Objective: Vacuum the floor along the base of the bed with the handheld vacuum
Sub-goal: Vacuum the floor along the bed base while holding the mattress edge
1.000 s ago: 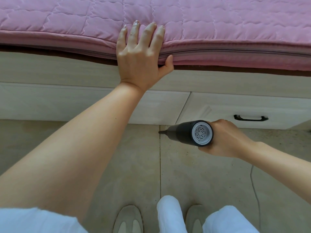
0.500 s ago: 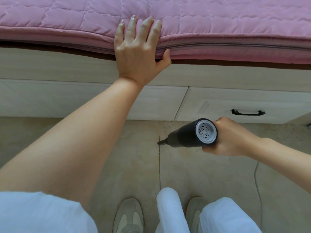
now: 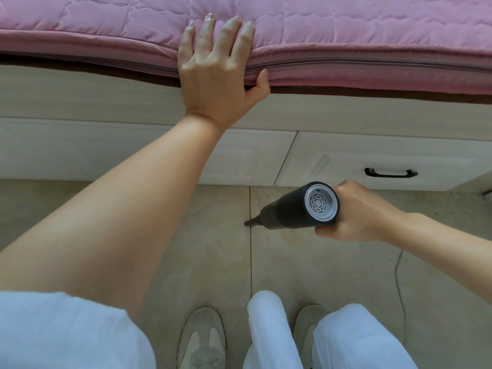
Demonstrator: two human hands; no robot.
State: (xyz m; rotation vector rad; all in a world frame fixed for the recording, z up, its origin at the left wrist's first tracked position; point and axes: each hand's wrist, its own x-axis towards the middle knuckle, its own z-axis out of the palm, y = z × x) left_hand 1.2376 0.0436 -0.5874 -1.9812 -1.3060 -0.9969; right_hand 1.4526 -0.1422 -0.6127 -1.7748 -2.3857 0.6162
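My right hand (image 3: pixel 356 213) grips a black handheld vacuum (image 3: pixel 290 210) with a grey vented rear cap. Its thin nozzle tip (image 3: pixel 249 222) points left and down, touching the beige tiled floor (image 3: pixel 202 235) at a grout line, a short way out from the bed base (image 3: pixel 106 145). My left hand (image 3: pixel 215 73) rests on the edge of the pink quilted mattress (image 3: pixel 372 43), fingers straight on top and the thumb under the rim.
The pale wood bed base has drawers; one drawer (image 3: pixel 399 155) at the right carries a black handle (image 3: pixel 390 172). A thin cable (image 3: pixel 398 278) lies on the floor at the right. My shoes (image 3: pixel 201 339) and white trousers (image 3: pixel 271 328) fill the bottom of the view.
The vacuum has drawn back from the bed base towards me, its nozzle tip sliding along the grout line. My left hand stays on the mattress edge.
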